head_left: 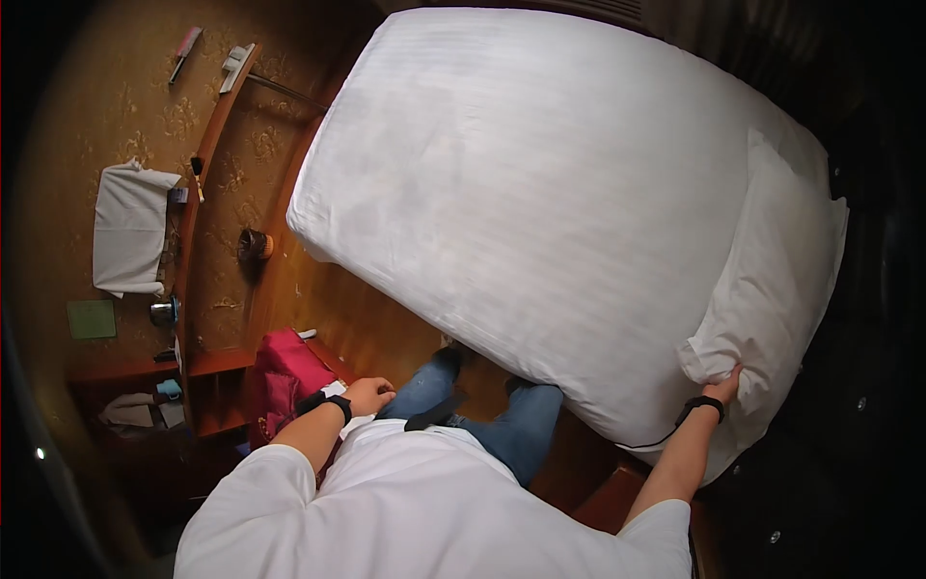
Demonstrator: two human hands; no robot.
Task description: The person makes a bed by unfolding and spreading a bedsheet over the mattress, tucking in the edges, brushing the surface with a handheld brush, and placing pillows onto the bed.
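A white pillow (772, 280) lies at the right end of the bed (540, 193), which is covered by a white, slightly wrinkled sheet. My right hand (723, 388) grips the pillow's near corner, where the fabric bunches; some of the fingers are hidden in the folds. Over my thigh, away from the bed, my left hand (369, 396) hangs with its fingers curled together and nothing visible in them. Each wrist wears a black band.
On the left, a long wooden desk (196, 241) holds a white cloth (132, 229) and a brush (198, 179). A bin (255, 244) stands on the floor beneath. A bright pink bag (280, 372) sits by my left forearm. My legs stand close to the bed.
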